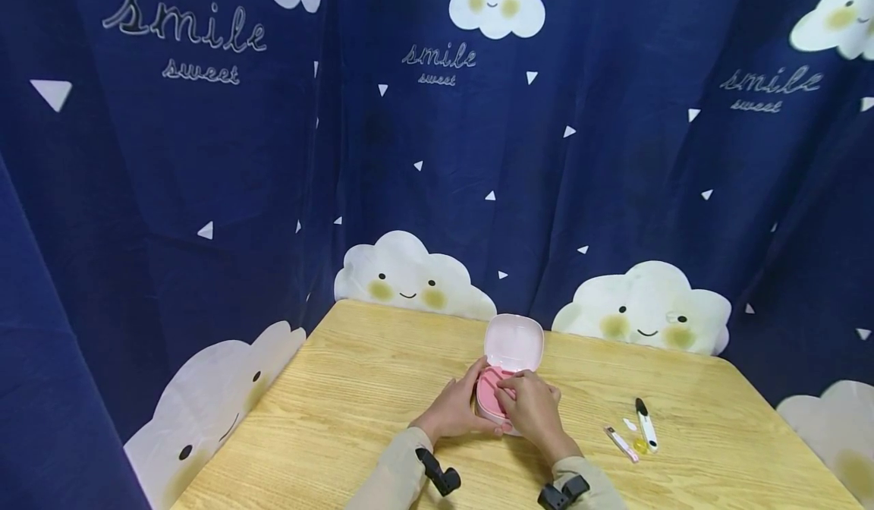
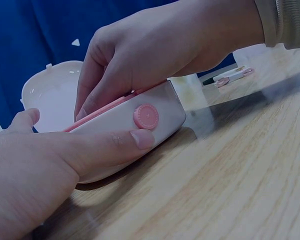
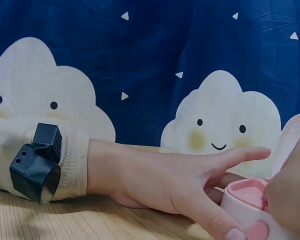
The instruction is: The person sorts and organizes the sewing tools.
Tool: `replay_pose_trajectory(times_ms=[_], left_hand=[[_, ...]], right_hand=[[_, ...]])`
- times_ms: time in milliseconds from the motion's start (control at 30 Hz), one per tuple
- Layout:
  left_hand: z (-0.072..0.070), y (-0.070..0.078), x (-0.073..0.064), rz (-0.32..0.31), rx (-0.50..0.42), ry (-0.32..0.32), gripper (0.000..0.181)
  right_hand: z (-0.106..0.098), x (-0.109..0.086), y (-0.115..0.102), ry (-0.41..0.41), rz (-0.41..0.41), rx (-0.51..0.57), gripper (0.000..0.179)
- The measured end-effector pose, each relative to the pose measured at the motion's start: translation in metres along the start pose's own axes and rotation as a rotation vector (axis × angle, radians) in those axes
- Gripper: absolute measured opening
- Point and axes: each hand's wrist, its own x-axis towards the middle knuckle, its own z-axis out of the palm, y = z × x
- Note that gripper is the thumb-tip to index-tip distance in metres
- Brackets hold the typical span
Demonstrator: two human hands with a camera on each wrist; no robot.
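A small white box (image 2: 170, 107) with a pink inner tray (image 1: 488, 395) stands on the wooden table, its pale pink lid (image 1: 514, 341) tipped up and back. My left hand (image 1: 454, 410) grips the box from the left side. Its thumb lies along the front wall, right at a round pink button (image 2: 146, 116). From the right, my right hand (image 1: 536, 411) reaches over the box, bent fingers and thumb pointing down into the tray. Those fingertips are hidden, and I cannot tell whether they pinch anything.
To the right on the table (image 1: 710, 419) lie a pink-and-white nail clipper (image 1: 621, 444), a slim white tool with a black end (image 1: 646, 425), a small white piece (image 1: 629, 424) and a small yellow piece (image 1: 639, 445). A blue curtain (image 1: 437, 153) hangs behind the table.
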Motion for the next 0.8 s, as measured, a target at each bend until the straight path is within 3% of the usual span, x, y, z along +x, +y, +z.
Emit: replay_pose_trajectory(times_ms=[800], left_hand=[[0.0003,-0.0001,-0.0004,0.016,0.014,0.002,0.128]], right_hand=[[-0.0002,-0.0025,-0.0009,-0.001,0.02,-0.008,0.012]])
